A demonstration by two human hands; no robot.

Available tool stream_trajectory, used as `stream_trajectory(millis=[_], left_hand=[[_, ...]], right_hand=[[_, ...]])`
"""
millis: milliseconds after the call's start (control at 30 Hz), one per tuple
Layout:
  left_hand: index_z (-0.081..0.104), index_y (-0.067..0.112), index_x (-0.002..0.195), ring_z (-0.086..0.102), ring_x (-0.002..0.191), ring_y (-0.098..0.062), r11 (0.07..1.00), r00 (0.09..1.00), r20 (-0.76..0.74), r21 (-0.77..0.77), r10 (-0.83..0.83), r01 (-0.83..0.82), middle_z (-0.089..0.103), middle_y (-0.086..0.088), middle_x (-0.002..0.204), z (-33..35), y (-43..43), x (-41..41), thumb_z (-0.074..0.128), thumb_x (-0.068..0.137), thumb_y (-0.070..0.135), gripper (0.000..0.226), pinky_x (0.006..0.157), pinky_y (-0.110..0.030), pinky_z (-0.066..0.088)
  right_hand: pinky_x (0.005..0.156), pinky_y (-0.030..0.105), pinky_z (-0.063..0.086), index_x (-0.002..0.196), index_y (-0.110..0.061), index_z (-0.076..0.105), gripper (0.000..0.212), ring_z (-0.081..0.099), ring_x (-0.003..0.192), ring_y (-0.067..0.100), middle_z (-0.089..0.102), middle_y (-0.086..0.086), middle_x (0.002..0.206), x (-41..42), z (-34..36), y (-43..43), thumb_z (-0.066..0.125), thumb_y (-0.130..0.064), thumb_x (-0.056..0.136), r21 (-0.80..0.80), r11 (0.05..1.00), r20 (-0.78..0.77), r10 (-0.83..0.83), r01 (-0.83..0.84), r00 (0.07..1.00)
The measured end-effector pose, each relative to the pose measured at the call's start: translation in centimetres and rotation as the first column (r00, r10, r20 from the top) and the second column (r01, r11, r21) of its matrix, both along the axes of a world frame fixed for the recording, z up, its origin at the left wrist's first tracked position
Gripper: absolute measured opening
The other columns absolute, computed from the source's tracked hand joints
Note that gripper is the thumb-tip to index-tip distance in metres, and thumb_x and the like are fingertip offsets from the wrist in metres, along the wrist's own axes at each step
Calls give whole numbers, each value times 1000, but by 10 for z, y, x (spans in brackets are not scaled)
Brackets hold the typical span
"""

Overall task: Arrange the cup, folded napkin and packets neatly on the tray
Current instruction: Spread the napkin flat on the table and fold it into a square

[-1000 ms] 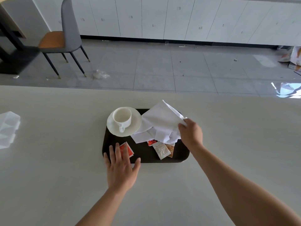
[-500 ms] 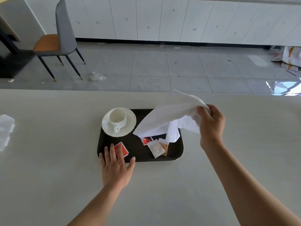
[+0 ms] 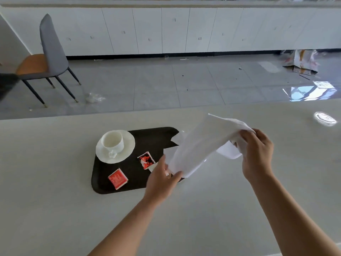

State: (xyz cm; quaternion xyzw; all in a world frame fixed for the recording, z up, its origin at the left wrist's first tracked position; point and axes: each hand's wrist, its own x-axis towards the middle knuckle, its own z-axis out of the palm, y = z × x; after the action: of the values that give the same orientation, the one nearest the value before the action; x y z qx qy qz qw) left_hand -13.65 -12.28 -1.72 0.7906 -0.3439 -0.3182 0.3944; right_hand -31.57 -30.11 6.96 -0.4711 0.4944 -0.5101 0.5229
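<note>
I am holding the white napkin stretched between my right hand and left hand, above the tray.

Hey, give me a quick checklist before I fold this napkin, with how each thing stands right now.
1. Left hand pinches napkin low end: ok.
2. Right hand grips its top end: ok.
3. Napkin folded: not ok, hangs loose.
4. Cup upright on saucer, on tray: ok.
5. Red packet and red-black packet lined up: not ok, askew.
6. Other packets: cannot tell, hidden.
</note>
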Motion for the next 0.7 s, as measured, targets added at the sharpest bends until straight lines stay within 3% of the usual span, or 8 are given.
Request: stream_trajectory(millis=[67,133,233,267,367,500,600,700], left_hand=[[38,33,142,56,110,-7,985,910,-376,56,173,-164,55,12,119,10,-31,-21,71,68,52,83,89,-30,46],[49,20,136,58,113,-22,927,705,-614,130,355,-353,55,-2,126,15,-53,-31,74,73,43,71,97,-44,50],[62,8,113,65,100,-30,811,382,-805,196,454,-551,67,-14,112,20,-70,-35,75,80,17,36,90,-43,55],[63,7,114,66,94,-29,793,354,-813,199,462,-576,69,-15,106,22,-74,-37,72,80,5,35,85,-39,55],[65,6,114,67,87,-27,825,484,-794,41,369,-563,72,-14,99,35,-83,-48,61,79,-12,40,74,-32,53],[72,26,95,73,83,-17,793,657,-702,-222,274,-568,75,0,89,67,-100,-61,67,80,-5,34,65,-29,60],[73,29,95,68,82,-1,805,928,-206,-461,311,-373,73,15,84,69,-103,-63,71,80,10,24,69,-10,51],[73,24,99,65,82,4,932,961,102,-289,256,-218,67,23,82,41,-99,-73,71,82,15,19,69,-7,46]], right_hand=[[58,31,40,69,-14,69,11,54,52,17,61,0,54,-16,-8,-2,61,-7,73,61,998,-27,34,-32,999],[60,33,42,71,-13,70,8,56,54,19,62,2,58,-35,-14,-5,63,-9,74,116,991,-76,77,-68,994],[55,27,44,78,-14,72,10,58,58,16,65,2,63,-64,-18,-11,66,-16,70,138,982,-170,153,-130,974],[52,23,45,79,-14,72,11,58,58,15,66,0,63,-74,-18,-12,66,-16,70,130,981,-192,166,-143,967],[53,19,50,79,-15,71,8,60,61,12,66,-4,65,-100,-14,-20,67,-8,78,47,988,-178,151,-145,972],[65,36,62,89,-15,70,15,65,72,22,64,4,83,-129,0,-38,66,0,90,-51,993,-107,105,-111,989],[53,35,61,93,-24,71,22,70,63,20,67,10,94,-149,2,-50,71,-2,88,-125,990,-233,42,-73,972],[44,30,52,95,-33,69,29,65,46,21,72,-2,91,-165,-13,-55,75,-8,82,-95,988,-583,43,-121,811]])
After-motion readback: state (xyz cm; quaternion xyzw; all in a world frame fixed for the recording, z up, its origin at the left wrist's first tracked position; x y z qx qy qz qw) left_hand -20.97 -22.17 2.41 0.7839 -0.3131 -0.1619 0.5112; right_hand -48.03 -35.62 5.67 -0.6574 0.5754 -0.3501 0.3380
